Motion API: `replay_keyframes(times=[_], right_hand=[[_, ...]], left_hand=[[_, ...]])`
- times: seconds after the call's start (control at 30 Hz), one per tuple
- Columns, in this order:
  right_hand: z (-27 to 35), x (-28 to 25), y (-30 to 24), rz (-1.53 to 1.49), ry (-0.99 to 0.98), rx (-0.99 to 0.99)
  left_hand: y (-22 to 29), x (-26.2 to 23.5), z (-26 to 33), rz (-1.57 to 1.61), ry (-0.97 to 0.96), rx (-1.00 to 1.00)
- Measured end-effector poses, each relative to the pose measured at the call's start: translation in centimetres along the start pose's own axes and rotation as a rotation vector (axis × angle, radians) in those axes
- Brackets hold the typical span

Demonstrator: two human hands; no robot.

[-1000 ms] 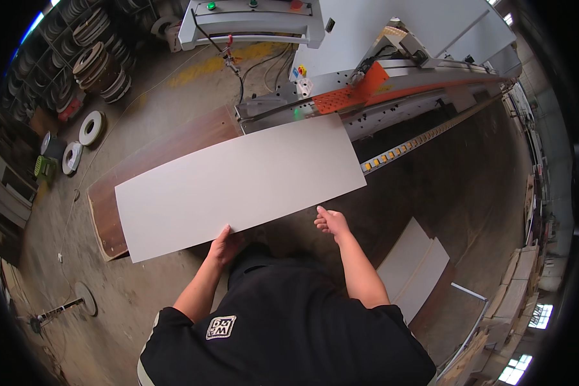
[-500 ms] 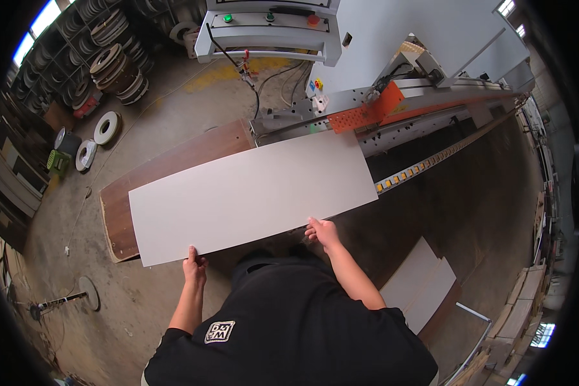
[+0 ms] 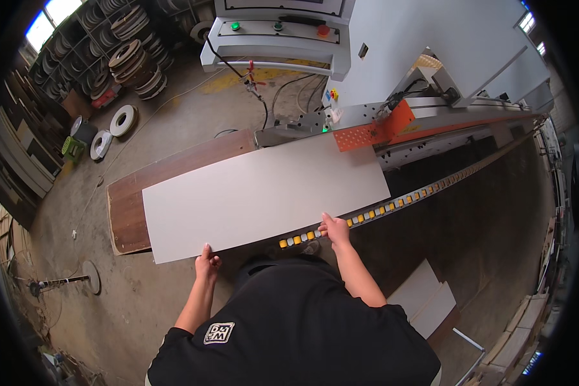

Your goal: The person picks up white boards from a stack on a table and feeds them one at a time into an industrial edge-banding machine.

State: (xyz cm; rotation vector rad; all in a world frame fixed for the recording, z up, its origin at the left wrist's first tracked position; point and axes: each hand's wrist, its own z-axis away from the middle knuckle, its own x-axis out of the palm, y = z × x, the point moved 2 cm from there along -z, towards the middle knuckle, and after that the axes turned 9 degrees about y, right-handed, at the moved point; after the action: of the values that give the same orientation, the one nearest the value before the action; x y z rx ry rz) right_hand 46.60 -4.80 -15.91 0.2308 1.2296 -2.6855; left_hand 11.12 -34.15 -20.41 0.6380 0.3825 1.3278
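A long white panel [image 3: 257, 199] lies at a slant in front of me, its right end under the orange perforated guard [image 3: 360, 136] of a machine. My left hand [image 3: 207, 264] pinches the near edge close to the left corner, thumb on top and fingers curled below. Further right along that edge, my right hand [image 3: 336, 231] holds the panel the same way, its fingertips partly hidden. Beneath the panel, a brown wooden board [image 3: 132, 219] shows along the far and left sides. A rail of yellow and grey rollers [image 3: 383, 210] runs past the right hand.
A control console [image 3: 280, 32] with green and red buttons stands at the far side. White panels [image 3: 424, 299] are stacked low at the right. Rolls of edging [image 3: 123, 120] lie on the floor at the left, before racks of coils. A round-based stand [image 3: 91, 276] is at the lower left.
Both hands have moved the white panel away from me, closer to the machine. More of the roller rail now shows along its near edge. The whole view has shifted slightly.
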Motion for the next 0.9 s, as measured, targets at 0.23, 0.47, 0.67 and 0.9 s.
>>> replay_keyframes(times=[0.23,0.47,0.67,0.9], right_hand=[[-3.5,-3.9,-0.4,-0.048,0.017,-0.034],[-7.3,-9.0,-1.5,-0.06,0.113,-0.054],[-10.5,-12.9,-1.9,-0.136,0.181,-0.032],[-12.3,-16.3,-3.2,-0.112,0.326,-0.044]], left_hand=[[-2.1,4.1,1.9,-0.015,0.036,-0.059],[-5.0,10.1,4.7,-0.094,0.074,-0.084],[-7.5,14.1,6.2,-0.108,-0.024,-0.197],[-6.8,15.5,7.9,-0.532,-0.398,-0.268]])
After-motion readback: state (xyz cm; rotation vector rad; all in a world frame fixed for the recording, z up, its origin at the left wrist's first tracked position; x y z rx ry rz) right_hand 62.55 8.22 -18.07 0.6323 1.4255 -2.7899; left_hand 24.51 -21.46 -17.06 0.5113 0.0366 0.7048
